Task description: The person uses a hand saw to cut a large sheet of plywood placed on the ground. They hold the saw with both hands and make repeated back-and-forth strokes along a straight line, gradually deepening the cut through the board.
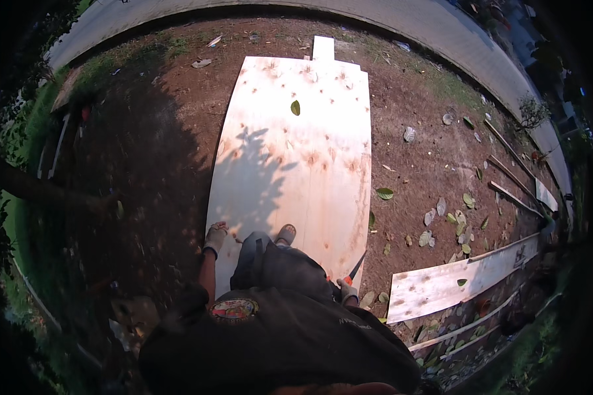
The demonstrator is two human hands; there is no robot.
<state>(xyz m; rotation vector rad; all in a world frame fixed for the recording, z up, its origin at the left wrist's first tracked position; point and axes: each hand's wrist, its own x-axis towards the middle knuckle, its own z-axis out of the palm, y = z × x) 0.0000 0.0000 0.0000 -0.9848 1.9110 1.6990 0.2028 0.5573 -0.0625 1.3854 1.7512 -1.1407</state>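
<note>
A large pale plywood sheet (323, 184) lies lengthwise in front of me, with knots and leaf-shaped shadows across it. My foot in a sandal (286, 233) rests on its near part. By the right edge of the sheet, my gloved right hand (347, 291) is closed round the orange handle of a handsaw (356, 267), whose dark blade points forward and right. My gloved left hand (215, 238) is at the sheet's left edge with its fingers curled; anything inside them is too small to make out.
A narrower plywood strip (458, 278) lies on the soil to the right, among fallen leaves. Beyond it are thin wood lengths (511, 172). A small pale board (323, 49) sticks out past the sheet's far end. At the left a dark branch (43, 193) reaches in. A paved path (257, 8) curves behind.
</note>
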